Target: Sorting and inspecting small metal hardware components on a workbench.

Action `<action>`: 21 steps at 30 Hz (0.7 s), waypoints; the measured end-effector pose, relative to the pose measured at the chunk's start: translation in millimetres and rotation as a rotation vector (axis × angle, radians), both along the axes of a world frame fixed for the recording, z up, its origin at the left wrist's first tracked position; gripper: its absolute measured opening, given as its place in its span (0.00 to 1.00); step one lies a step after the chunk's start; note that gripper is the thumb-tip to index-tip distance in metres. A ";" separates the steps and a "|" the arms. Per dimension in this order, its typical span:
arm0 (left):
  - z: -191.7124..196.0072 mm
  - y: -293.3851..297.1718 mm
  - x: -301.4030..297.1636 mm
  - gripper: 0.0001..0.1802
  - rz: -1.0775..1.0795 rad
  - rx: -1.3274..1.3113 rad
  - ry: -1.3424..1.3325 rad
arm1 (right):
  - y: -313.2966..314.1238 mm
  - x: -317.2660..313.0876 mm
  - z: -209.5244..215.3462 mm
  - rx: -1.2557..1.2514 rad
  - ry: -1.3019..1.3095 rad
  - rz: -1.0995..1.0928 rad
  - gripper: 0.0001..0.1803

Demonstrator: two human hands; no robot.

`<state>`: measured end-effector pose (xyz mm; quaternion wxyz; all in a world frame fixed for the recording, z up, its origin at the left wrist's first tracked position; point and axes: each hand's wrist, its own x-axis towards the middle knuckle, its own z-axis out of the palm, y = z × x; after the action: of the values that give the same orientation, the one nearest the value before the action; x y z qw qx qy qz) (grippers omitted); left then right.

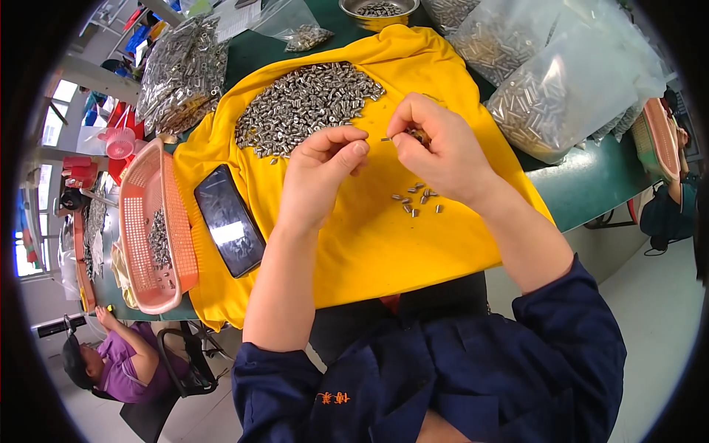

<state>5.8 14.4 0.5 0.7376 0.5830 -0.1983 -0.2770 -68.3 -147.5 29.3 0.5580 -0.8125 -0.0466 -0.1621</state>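
Both hands pinch tiny metal part (387, 138), partly hidden.

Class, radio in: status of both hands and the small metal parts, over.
Left hand pinched shut, contents hidden. Right hand grip shut on thin metal pin. Few small silver sleeves loose on yellow cloth. Nothing between hands.
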 end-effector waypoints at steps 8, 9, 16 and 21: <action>-2.6 -5.0 -6.5 0.06 -0.091 -0.254 0.268 | 1.7 -1.4 0.1 0.111 0.029 0.018 0.04; -2.4 -5.3 -6.9 0.06 -0.091 -0.254 0.269 | 2.0 -1.8 0.7 0.097 0.027 0.026 0.03; -2.8 -6.3 -7.1 0.06 -0.037 -0.192 0.146 | 5.4 -3.3 3.4 -0.143 -0.020 -0.002 0.03; -1.6 -8.0 -9.6 0.06 0.006 -0.136 0.029 | 9.6 -3.1 -0.7 -0.250 -0.102 -0.035 0.04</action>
<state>-3.8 6.4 -1.1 0.7790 0.5282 -0.2043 -0.2691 -71.4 -138.0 28.6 0.4466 -0.8670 -0.0807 -0.2058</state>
